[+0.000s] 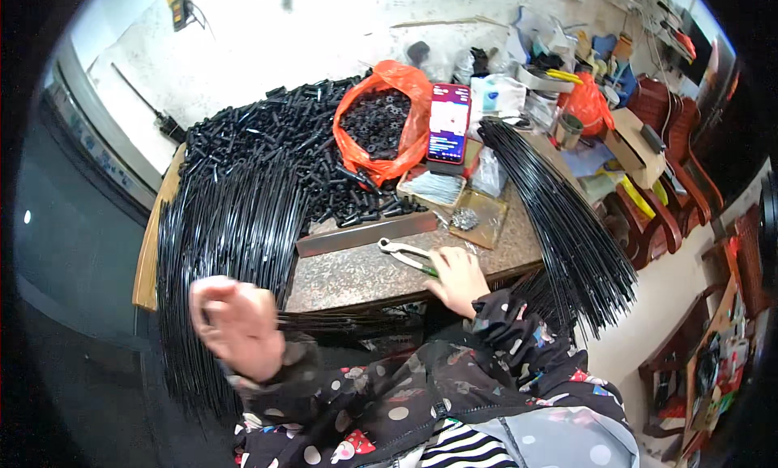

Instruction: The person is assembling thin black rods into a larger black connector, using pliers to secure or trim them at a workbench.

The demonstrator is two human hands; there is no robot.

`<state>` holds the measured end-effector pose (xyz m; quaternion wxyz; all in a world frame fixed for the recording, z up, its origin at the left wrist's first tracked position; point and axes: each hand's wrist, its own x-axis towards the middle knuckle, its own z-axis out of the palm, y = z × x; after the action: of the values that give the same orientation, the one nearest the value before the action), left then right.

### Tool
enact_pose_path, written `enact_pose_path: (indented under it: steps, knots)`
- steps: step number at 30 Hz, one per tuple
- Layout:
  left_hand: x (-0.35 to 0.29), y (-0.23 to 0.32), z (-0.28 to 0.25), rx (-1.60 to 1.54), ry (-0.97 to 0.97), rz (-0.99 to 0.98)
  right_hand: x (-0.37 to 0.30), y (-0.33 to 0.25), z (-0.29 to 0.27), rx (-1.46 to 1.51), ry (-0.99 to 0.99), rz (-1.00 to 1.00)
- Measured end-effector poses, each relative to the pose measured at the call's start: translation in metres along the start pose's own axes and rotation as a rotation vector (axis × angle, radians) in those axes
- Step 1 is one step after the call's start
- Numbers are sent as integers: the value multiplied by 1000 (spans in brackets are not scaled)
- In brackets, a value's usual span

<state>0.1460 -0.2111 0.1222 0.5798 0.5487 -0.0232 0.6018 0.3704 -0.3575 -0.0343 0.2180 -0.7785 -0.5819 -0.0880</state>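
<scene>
My left hand [241, 329] is raised over the front of a thick sheaf of long thin black rods [231, 225] at the table's left. Its fingers are loosely curled and apart, a little blurred, and I see nothing in them. Near the table's front edge my right hand [459, 280] closes around the green handle of a pair of pliers [399, 249]. The pliers lie on the tabletop [348, 283] with their pale metal head pointing left; part of the handle is hidden under my fingers. Behind them runs a dark bar [366, 233].
Small black plastic parts [259, 115] are heaped at the back, around an orange bag [344, 148] of black pieces. A red-cased phone [450, 123] stands by a tray of thin pins [433, 188] and a small metal pile [464, 218]. Another rod bundle [563, 225] overhangs the right edge.
</scene>
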Motion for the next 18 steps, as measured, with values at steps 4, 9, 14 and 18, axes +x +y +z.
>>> enact_pose_path:
  steps: [4,9,14,18]
  knots:
    - [43,24,9,-630,-43,-61,-8,-22,-46,466,-121,-304]
    - [43,12,21,-163,-61,-170,-14,-7,-121,838,-177,21]
    - [16,-18,4,72,-218,-423,0,70,-180,186,376,465]
    - [0,-8,-3,152,-512,-837,-46,198,-185,-278,197,616]
